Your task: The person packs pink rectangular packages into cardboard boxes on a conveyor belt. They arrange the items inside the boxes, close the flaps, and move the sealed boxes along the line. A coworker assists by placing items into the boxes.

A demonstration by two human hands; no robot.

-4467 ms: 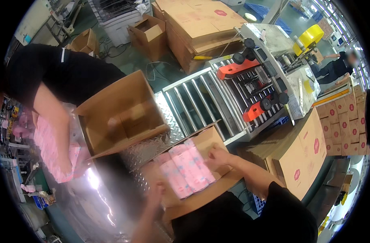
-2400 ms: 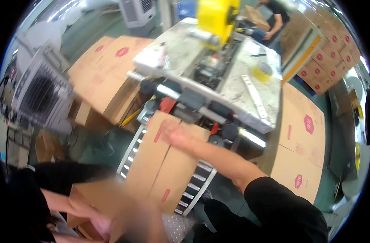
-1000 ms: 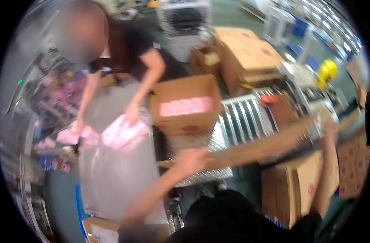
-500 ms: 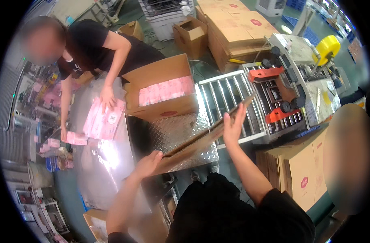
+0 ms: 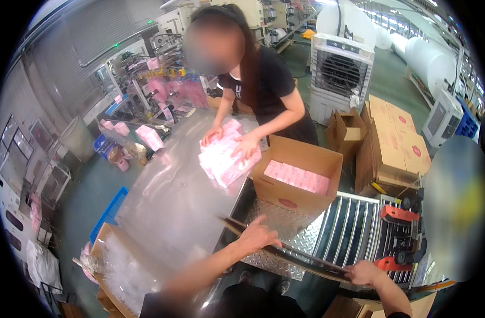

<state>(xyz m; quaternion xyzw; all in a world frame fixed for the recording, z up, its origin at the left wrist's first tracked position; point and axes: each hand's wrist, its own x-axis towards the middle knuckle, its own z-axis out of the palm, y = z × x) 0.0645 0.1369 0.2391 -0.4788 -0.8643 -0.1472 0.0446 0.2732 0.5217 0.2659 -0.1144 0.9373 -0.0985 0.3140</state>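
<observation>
A flattened brown cardboard box (image 5: 308,258) is held edge-up in front of me, slanting from the metal table down to the right. My left hand (image 5: 257,236) grips its upper edge towards the left end, thumb raised and fingers bent over it. At the right end, my right hand (image 5: 365,273) is closed around the cardboard. Just beyond stands an open cardboard box (image 5: 295,198) with a row of pink packs (image 5: 298,176) inside, resting on a diamond-plate surface (image 5: 269,214). To its left, a co-worker's two hands press on a cluster of pink packs (image 5: 226,156).
The shiny metal table (image 5: 163,204) lies to my left, with a box of clear plastic (image 5: 125,265) at its near end. A roller conveyor (image 5: 348,222) with orange guides (image 5: 399,214) runs right. Stacked flat cartons (image 5: 393,140) and an air cooler (image 5: 340,77) stand behind.
My view has swung left. The flattened box now tilts down to the right, and my right hand has closed on its end. The co-worker has both hands on the gathered pink packs.
</observation>
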